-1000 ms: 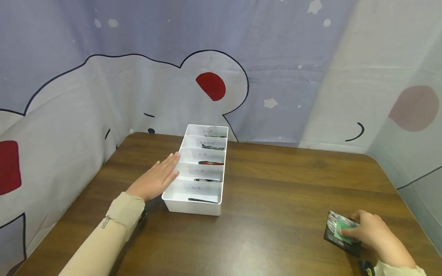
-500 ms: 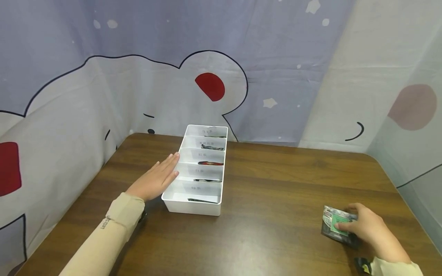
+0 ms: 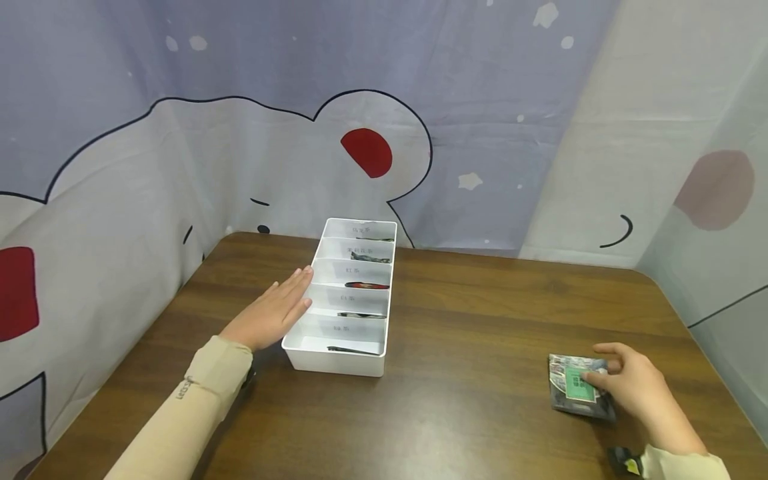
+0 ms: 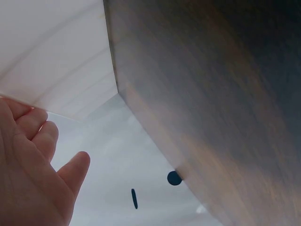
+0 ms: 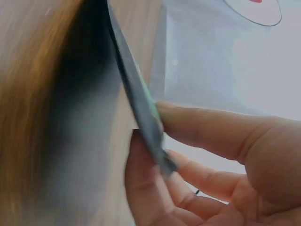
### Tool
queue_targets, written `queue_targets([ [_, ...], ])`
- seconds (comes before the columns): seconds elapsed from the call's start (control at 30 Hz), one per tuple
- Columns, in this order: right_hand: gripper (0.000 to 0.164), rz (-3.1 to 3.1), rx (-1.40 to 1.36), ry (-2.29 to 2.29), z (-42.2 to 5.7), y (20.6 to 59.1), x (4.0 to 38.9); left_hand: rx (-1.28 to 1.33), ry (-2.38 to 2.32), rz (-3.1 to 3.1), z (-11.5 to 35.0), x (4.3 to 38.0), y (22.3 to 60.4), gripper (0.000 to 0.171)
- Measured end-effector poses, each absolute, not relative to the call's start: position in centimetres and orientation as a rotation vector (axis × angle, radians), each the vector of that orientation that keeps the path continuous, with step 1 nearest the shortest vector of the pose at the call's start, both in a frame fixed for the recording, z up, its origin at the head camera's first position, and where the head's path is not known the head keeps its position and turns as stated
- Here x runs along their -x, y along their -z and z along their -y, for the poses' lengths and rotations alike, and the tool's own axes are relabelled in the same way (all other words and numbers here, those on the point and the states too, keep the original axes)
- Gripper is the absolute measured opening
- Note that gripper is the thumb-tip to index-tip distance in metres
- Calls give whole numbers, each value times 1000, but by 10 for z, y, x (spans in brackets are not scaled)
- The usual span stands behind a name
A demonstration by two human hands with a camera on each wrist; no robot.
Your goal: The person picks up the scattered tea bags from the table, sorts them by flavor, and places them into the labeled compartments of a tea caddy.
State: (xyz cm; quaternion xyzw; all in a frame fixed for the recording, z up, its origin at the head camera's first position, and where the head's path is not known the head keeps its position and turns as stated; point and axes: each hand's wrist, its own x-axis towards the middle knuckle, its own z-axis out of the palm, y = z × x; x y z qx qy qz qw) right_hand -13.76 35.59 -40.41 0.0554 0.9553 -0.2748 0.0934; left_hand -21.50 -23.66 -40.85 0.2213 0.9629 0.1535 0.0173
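Note:
Between thumb and fingers, my right hand [image 3: 636, 387] pinches a flat dark packet [image 3: 579, 387] with a green label, at the right of the table. The right wrist view shows the packet [image 5: 134, 89] edge-on, thumb on its label side and fingers beneath. My left hand [image 3: 270, 310] lies with straight fingers along the left rim of a long white divided box [image 3: 339, 363]. From below, the left wrist view has the left fingers [image 4: 40, 125] at the box's rim. Each compartment has a handwritten label and one thin packet, such as a red one [image 3: 367, 285].
Under everything is a brown wood-grain table [image 3: 468, 400]. A printed curtain [image 3: 480, 133] with cartoon shapes hangs along its back and sides. The box stands left of the table's middle, near the back edge.
My right hand has moved a little leftward and away from me with the packet, which now shows more of its label face. The left hand and the box have stayed put.

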Motion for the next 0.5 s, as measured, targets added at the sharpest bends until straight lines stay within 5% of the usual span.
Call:
queue_targets([
  [0.5,65,-2808,-262,1115,-321,395,146,-698,-485,-3000,235,214,407,64],
])
